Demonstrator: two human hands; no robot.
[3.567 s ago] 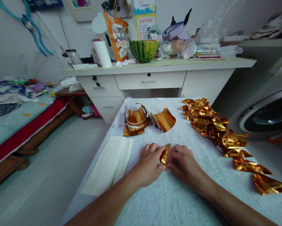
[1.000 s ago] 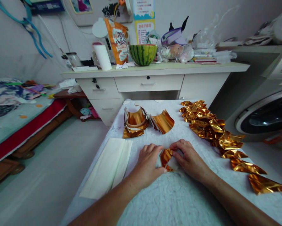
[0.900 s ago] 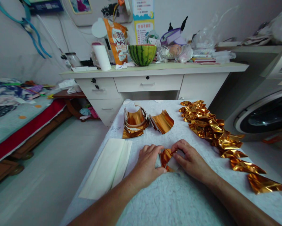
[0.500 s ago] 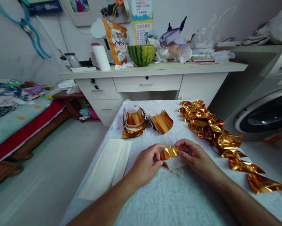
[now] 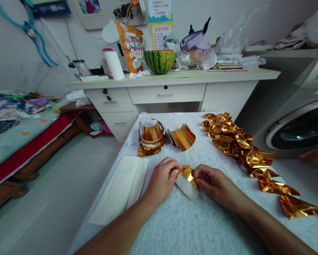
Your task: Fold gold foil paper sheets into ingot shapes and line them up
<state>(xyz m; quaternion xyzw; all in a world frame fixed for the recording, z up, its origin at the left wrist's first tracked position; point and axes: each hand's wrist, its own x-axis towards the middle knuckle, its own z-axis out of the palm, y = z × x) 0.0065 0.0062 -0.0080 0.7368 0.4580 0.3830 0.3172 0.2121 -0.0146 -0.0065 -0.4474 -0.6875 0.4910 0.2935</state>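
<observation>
Between my hands is a folded piece of gold foil paper (image 5: 187, 172), its pale underside showing as a flap toward me. My left hand (image 5: 163, 179) pinches its left end with thumb and fingers. The right end sits in the closed fingertips of my right hand (image 5: 210, 180). Beyond them on the table are curled gold foil sheets (image 5: 184, 137) and, to their left, a gold stack (image 5: 151, 136) with a band around it. Several folded gold foil pieces (image 5: 236, 141) run in a heap along the right edge.
White paper sheets (image 5: 119, 191) lie left of my hands on the cloth-covered table (image 5: 196, 230). Behind it stands a white desk (image 5: 145, 92) bearing half a watermelon (image 5: 159, 62) and an orange pouch (image 5: 131, 49). A washing machine (image 5: 305, 106) is at the right, a bed (image 5: 31, 141) at the left.
The foil piece has been turned, and its pale flap now points down and right toward me. My right hand has shifted slightly left and down; my left hand has tipped over the foil's end.
</observation>
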